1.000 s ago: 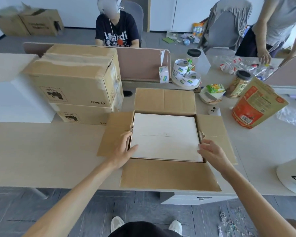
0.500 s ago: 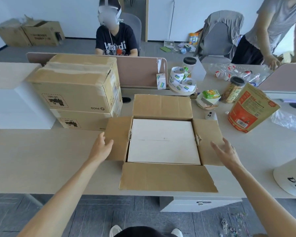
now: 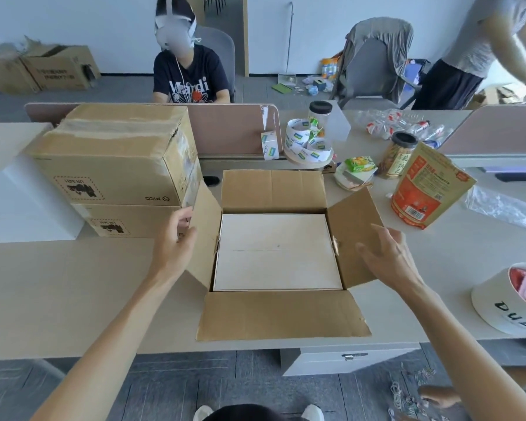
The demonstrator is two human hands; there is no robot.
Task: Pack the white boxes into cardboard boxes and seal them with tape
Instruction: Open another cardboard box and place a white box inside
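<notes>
Fingers spread, left hand (image 3: 172,247) and right hand (image 3: 386,256) flanked the brown cardboard box's (image 3: 280,314) half-raised side flaps, the flat white box (image 3: 275,253) between them.

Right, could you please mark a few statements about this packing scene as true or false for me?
1. A white box lies inside the open cardboard box. True.
2. The near flap covers the white box. False: it lies flat outward, toward the person.
3. The left hand is at the left flap and the right hand at the right flap, both flaps tilted up. True.
4. The right hand holds a tape roll. False: it holds nothing; the tape rolls sit on the desk behind the box.
</notes>
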